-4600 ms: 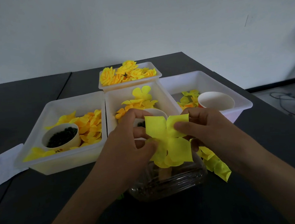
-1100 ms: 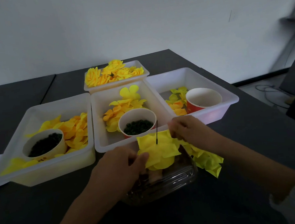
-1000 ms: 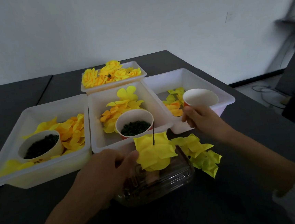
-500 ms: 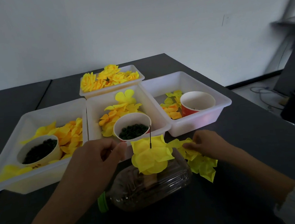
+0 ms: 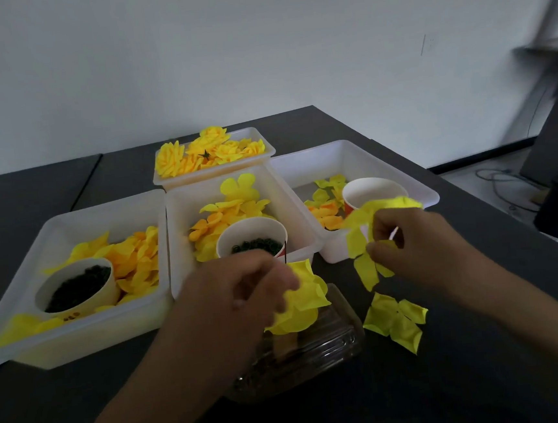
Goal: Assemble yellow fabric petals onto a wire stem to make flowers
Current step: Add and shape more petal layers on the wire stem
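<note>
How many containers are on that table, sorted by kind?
White plastic trays: 4
Paper cups: 3
Clear plastic bottle lying on its side: 1
Total: 8

Three white bins stand side by side across the counter, with a fourth just behind the middle one, blocking any low reach forward. A clear plastic bottle lies at the near centre, loose petals just right of it. Bare counter lies open at near right and far left.
</note>
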